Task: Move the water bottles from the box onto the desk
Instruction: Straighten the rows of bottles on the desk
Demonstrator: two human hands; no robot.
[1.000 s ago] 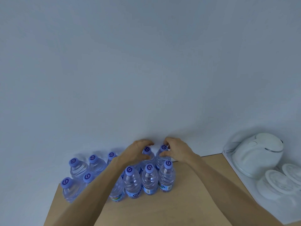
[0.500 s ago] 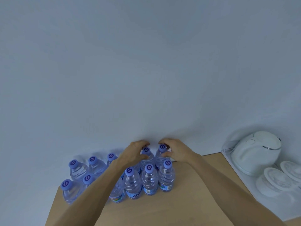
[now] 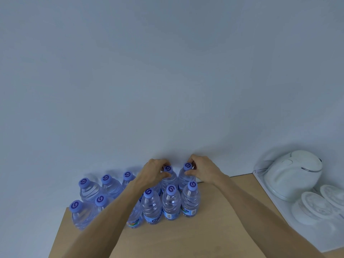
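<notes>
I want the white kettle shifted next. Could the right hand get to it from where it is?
Probably yes: the right hand grips a bottle, and only bare desk lies between it and the kettle.

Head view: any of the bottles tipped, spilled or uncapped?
Nothing stands out. The clear plastic water bottles with purple caps stand upright and capped on the light wooden desk. The left hand and right hand each grip a back-row bottle's neck. No spill visible.
</notes>
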